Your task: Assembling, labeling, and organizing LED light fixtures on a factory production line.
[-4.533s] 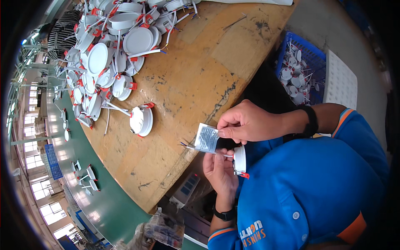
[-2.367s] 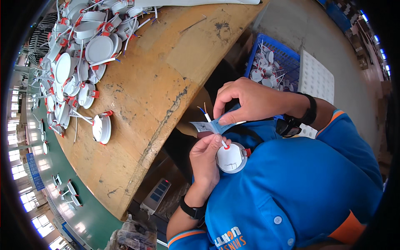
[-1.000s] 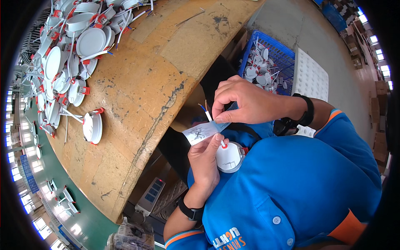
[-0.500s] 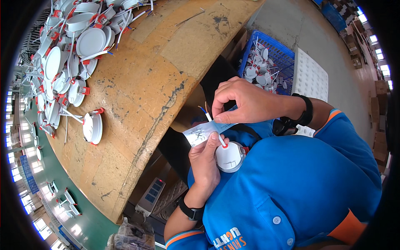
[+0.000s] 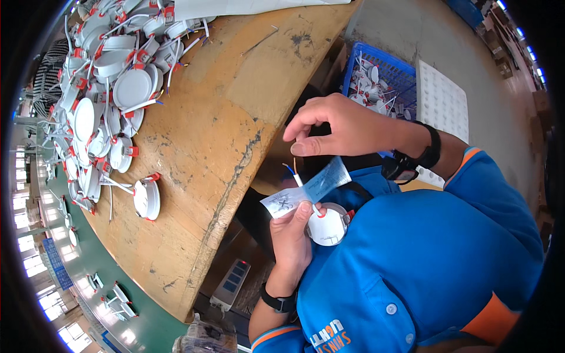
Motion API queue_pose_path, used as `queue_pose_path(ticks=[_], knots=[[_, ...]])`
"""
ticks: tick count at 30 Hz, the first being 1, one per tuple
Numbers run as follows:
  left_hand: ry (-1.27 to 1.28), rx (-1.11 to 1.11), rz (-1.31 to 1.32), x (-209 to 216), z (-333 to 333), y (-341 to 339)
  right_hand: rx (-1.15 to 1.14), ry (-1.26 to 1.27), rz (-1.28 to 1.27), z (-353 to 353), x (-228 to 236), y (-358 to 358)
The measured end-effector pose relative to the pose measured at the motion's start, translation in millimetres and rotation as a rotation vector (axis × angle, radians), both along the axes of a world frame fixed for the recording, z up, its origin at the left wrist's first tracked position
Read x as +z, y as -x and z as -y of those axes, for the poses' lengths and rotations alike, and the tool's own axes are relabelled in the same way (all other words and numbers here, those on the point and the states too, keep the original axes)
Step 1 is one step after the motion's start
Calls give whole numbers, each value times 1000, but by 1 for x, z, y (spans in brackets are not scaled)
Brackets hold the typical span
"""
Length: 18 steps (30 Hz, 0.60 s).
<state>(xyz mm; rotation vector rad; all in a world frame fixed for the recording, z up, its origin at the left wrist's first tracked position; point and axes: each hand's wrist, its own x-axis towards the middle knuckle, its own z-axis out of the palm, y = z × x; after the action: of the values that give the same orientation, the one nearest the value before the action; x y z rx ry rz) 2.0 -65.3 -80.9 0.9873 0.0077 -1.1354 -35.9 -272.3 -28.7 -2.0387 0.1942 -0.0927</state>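
My left hand (image 5: pixel 291 238) pinches a label (image 5: pixel 282 202) where it wraps the white cable of a round downlight (image 5: pixel 328 230). One half of the label is white with print; its other half, a bluish strip (image 5: pixel 326 178), sticks up to the right. Bare brown and blue wire ends (image 5: pixel 292 167) poke out beyond it. The downlight rests against my blue shirt, its back facing up. My right hand (image 5: pixel 347 126) hovers just above the wires, thumb and fingers apart, touching nothing.
A heap of white downlights (image 5: pixel 97 112) covers the far left of the worn brown table (image 5: pixel 194 147); a single downlight (image 5: pixel 146 199) lies nearer. A blue crate (image 5: pixel 391 73) of lamp parts and a white dimpled tray (image 5: pixel 441 106) stand right. A power strip (image 5: pixel 231 283) hangs below the table edge.
My right hand has let go of the label and lifted away upward. The label's bluish half now stands free. A white sheet has come into view at the table's far edge.
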Motion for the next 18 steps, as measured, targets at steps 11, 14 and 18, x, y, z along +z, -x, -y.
queue_pose_path(ticks=[11, 14, 18], knots=[[6, -97, 134, 6, 3, -7, 215, -579, -43, -4, 8, -2], [-55, 54, 214, 8, 5, -1, 124, -556, -34, -4, 13, 3], [-27, 160, 445, 7, 2, -1, 42, -459, 54, -8, 23, 11]])
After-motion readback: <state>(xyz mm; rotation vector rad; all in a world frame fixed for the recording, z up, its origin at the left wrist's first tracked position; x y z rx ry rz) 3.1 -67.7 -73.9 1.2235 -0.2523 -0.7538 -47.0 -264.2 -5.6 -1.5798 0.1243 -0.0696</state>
